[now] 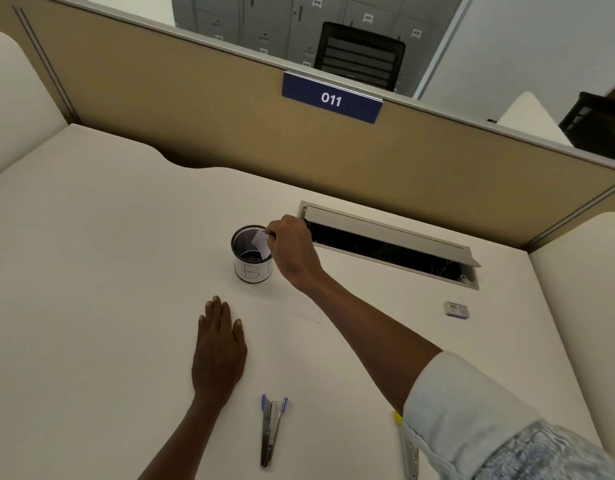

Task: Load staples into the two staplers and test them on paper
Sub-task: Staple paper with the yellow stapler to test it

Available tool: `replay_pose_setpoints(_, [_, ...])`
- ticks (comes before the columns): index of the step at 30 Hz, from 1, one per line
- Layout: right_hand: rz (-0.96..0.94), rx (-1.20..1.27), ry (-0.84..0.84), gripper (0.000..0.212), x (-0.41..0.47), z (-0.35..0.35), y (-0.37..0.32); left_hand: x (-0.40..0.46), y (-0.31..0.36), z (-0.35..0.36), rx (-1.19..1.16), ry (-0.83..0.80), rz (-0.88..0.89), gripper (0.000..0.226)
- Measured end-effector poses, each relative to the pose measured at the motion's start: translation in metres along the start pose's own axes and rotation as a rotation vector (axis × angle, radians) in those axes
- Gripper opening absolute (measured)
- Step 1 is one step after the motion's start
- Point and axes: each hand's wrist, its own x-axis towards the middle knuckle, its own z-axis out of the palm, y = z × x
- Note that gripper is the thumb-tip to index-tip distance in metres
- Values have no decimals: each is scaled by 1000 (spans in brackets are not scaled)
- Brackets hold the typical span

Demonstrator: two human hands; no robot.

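I see right hand (pixel 292 251) pinching paper scrap (pixel 261 244) over cup (pixel 252 258), frame centre | left hand (pixel 219 348) flat, fingers together | risk: scrap catches rim, cup tips

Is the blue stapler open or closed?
Open. The blue stapler lies on the desk with its two arms spread apart in a V.

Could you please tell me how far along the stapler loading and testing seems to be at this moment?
Done: nothing certain; the blue stapler lies swung open on the desk, and whether it holds staples cannot be told.
In hand: the right hand pinches a paper scrap over the mesh cup; the left hand rests flat.
Left: the staple box sits apart, and the yellow stapler lies half hidden.
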Motion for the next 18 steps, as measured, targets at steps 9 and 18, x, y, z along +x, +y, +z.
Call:
replay_pose_setpoints(9, [-45,-103,-45,19,7,16,4,-1,3,0,10,18,14,50])
replay_pose_setpoints(18, [15,75,127,32,-44,-22,20,0,-1,-2,-15,-23,6,49])
